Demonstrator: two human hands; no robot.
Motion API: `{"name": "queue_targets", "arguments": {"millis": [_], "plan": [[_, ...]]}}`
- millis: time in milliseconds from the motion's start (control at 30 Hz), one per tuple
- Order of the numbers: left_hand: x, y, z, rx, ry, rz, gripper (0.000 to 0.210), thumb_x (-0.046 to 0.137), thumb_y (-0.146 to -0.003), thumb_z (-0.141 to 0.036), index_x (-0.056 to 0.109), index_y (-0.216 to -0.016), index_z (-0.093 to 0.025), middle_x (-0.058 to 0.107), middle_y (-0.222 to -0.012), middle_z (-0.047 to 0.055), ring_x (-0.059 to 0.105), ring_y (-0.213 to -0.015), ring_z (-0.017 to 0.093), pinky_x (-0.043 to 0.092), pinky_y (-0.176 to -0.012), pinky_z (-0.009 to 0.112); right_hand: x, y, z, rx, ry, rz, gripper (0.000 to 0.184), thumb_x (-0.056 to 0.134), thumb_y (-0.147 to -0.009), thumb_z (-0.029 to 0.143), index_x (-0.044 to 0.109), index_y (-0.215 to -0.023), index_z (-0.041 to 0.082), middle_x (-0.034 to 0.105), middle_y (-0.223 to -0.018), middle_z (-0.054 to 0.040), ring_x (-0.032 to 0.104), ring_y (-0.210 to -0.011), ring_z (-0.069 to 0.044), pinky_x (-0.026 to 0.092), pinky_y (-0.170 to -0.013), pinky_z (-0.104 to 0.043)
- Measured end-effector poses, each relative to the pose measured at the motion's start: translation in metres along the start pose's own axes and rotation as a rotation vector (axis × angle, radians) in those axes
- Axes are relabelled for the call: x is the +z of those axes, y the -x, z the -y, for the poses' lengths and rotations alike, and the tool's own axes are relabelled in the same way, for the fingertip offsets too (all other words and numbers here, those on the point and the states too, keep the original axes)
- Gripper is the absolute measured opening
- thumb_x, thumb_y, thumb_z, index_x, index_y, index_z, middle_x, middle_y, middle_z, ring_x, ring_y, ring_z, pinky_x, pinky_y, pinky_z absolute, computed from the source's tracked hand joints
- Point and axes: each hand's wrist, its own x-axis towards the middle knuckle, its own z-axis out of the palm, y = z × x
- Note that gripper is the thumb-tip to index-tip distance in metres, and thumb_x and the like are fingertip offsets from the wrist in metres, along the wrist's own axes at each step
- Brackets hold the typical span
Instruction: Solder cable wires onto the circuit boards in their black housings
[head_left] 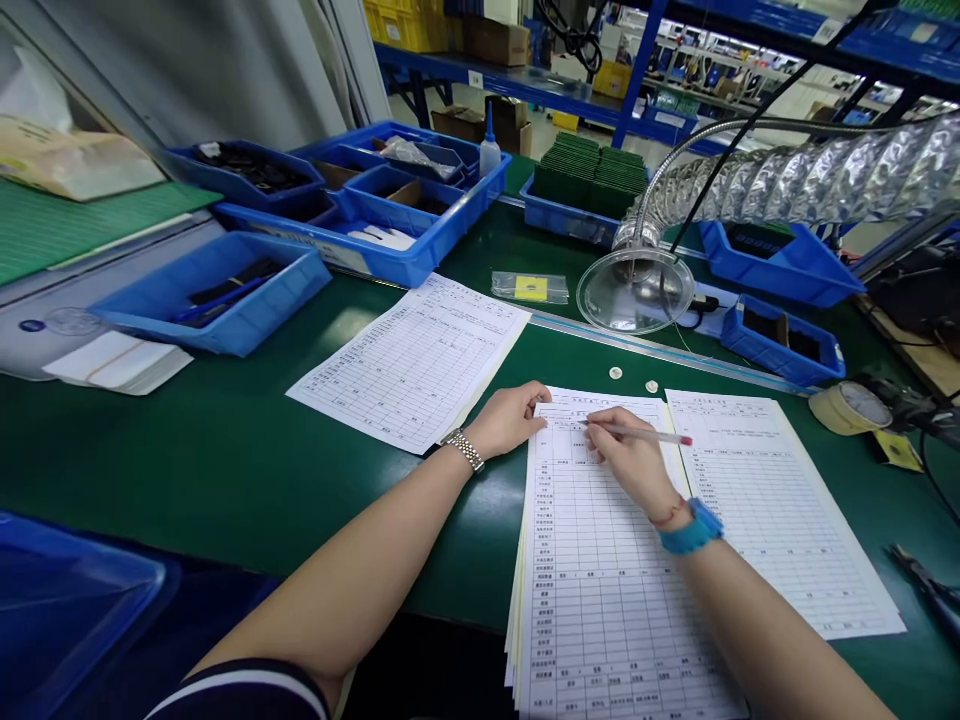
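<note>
My right hand (626, 452) grips a pen (652, 434) with a red end, its tip at the upper rows of a printed form. That form tops a stack of paper forms (592, 610) in front of me. At the stack's upper left edge, my left hand (512, 418) has its fingers curled on the paper; whether they pinch a sheet, I cannot tell. To the left lies another printed form (420, 365) with some handwriting. A further stack of forms (750, 480) sits on the right, partly behind my right forearm.
Blue bins (247, 295) and a divided blue tray (420, 255) stand at the back left. Green circuit boards (589, 175) fill a bin behind. A fume hood (636, 290) on a foil duct (817, 170) hangs over the table. Pliers (930, 590) lie at the right edge.
</note>
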Motion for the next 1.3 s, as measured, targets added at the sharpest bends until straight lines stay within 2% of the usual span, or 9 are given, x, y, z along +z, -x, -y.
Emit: {"name": "queue_targets", "arguments": {"millis": [100,200,500,700,833,933,1033,1200,1300], "plan": [[-0.001,0.001,-0.002,0.002,-0.004,-0.009,0.021,0.059,-0.069,-0.016,0.055,-0.089,-0.020,0.055,-0.066,-0.004,0.054,-0.061,0.013,0.039,-0.055,0.023,0.022,-0.015,-0.008,-0.046,0.024,-0.062,0.011,0.052,-0.073,0.027,0.058,-0.072,0.019,0.061,-0.066,-0.0006,0.056,-0.062,-0.016,0.044,-0.058,-0.028],[-0.002,0.001,-0.004,0.001,-0.012,-0.013,0.021,0.060,-0.069,-0.015,0.056,-0.089,-0.021,0.055,-0.065,-0.004,0.054,-0.062,0.014,0.039,-0.055,0.023,0.029,-0.020,-0.016,-0.080,0.043,-0.101,0.010,0.051,-0.072,0.026,0.056,-0.068,0.019,0.060,-0.066,-0.0006,0.054,-0.062,-0.015,0.043,-0.059,-0.028],[-0.003,0.001,-0.004,-0.005,-0.016,-0.009,0.019,0.061,-0.070,-0.015,0.056,-0.088,-0.021,0.056,-0.066,-0.004,0.055,-0.063,0.014,0.039,-0.054,0.022,0.031,-0.020,-0.015,-0.159,0.116,-0.060,0.009,0.049,-0.071,0.023,0.057,-0.066,0.019,0.058,-0.067,0.0000,0.053,-0.064,-0.016,0.041,-0.062,-0.028],[-0.003,0.002,-0.006,-0.011,-0.006,-0.005,0.019,0.060,-0.071,-0.013,0.056,-0.088,-0.020,0.058,-0.069,-0.003,0.056,-0.065,0.014,0.040,-0.056,0.022,0.032,-0.022,-0.018,-0.161,0.120,-0.139,0.006,0.049,-0.068,0.020,0.051,-0.062,0.019,0.053,-0.060,0.0015,0.048,-0.058,-0.014,0.038,-0.058,-0.028],[-0.003,0.001,-0.006,-0.011,0.017,-0.005,0.021,0.060,-0.070,-0.013,0.057,-0.090,-0.020,0.056,-0.066,-0.003,0.055,-0.064,0.014,0.039,-0.056,0.023,0.030,-0.023,-0.021,-0.135,0.072,-0.148,0.007,0.050,-0.066,0.021,0.051,-0.060,0.019,0.052,-0.058,0.0017,0.047,-0.056,-0.013,0.038,-0.056,-0.027],[-0.004,0.001,-0.003,-0.006,0.053,0.002,0.020,0.060,-0.071,-0.017,0.058,-0.091,-0.020,0.056,-0.066,-0.002,0.055,-0.063,0.015,0.039,-0.055,0.024,0.018,-0.022,-0.016,-0.080,-0.006,-0.141,0.007,0.050,-0.068,0.023,0.054,-0.066,0.018,0.053,-0.056,0.0018,0.047,-0.051,-0.012,0.039,-0.049,-0.026],[-0.006,0.001,0.001,0.006,0.120,0.019,0.018,0.056,-0.075,-0.021,0.060,-0.092,-0.020,0.060,-0.072,-0.001,0.056,-0.066,0.016,0.041,-0.057,0.025,-0.005,-0.013,-0.007,-0.030,-0.091,-0.164,0.010,0.050,-0.073,0.026,0.055,-0.076,0.018,0.055,-0.060,0.0007,0.048,-0.047,-0.011,0.039,-0.043,-0.024],[-0.007,0.002,-0.001,-0.003,0.297,0.034,0.017,0.052,-0.078,-0.018,0.061,-0.092,-0.019,0.064,-0.083,0.002,0.059,-0.070,0.014,0.047,-0.059,0.024,-0.051,0.023,0.008,0.008,-0.238,-0.282,0.010,0.055,-0.075,0.026,0.057,-0.080,0.018,0.057,-0.068,-0.0023,0.051,-0.052,-0.011,0.040,-0.044,-0.023],[-0.018,0.004,-0.004,-0.024,0.383,-0.028,0.019,0.049,-0.079,-0.017,0.059,-0.095,-0.017,0.064,-0.088,0.004,0.060,-0.069,0.012,0.049,-0.059,0.023,-0.072,0.049,0.008,0.064,-0.373,-0.355,0.011,0.061,-0.073,0.027,0.059,-0.079,0.018,0.058,-0.070,-0.0029,0.051,-0.054,-0.011,0.040,-0.044,-0.023]]}}
